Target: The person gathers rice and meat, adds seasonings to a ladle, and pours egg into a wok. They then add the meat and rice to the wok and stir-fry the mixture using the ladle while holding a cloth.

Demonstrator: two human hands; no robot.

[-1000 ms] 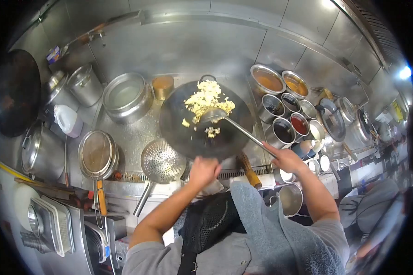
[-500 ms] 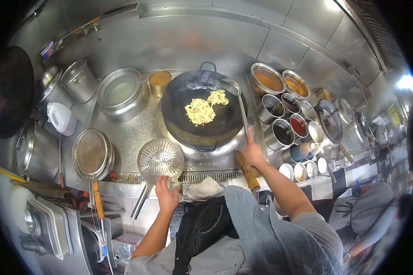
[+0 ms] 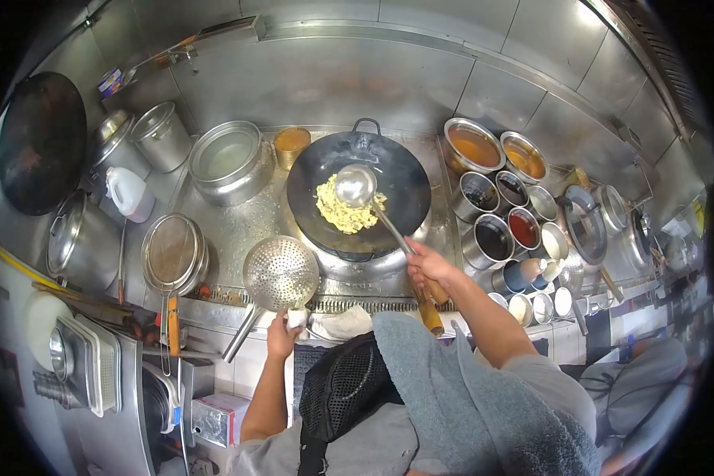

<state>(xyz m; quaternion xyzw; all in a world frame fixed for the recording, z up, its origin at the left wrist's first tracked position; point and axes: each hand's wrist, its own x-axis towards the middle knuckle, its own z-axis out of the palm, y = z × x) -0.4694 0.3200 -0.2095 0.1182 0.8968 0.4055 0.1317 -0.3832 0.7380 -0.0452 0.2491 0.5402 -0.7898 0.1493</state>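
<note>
My right hand [image 3: 431,267] is wrapped round the handle of a long ladle [image 3: 355,186]. Its bowl rests in the wok [image 3: 408,178], over the upper part of a heap of yellow food [image 3: 343,213] that looks like scrambled egg. At the counter's front edge, my left hand [image 3: 280,337] is closed on a small bunched white cloth [image 3: 297,318]. Just above that hand lies a perforated strainer [image 3: 281,274], its handle pointing down-left. A bamboo brush [image 3: 429,316] sits below my right hand, partly hidden by it.
Sauce pots [image 3: 493,238] and bowls of orange liquid [image 3: 474,145] crowd the right side. A large pot of pale liquid [image 3: 226,155] and a tin [image 3: 292,140] stand left of the wok. A mesh sieve [image 3: 174,250] lies at left. Another person [image 3: 639,377] is at far right.
The ladle has swung from the wok's upper right rim onto the food, which is now gathered into one heap. My left hand has drawn slightly back from the strainer.
</note>
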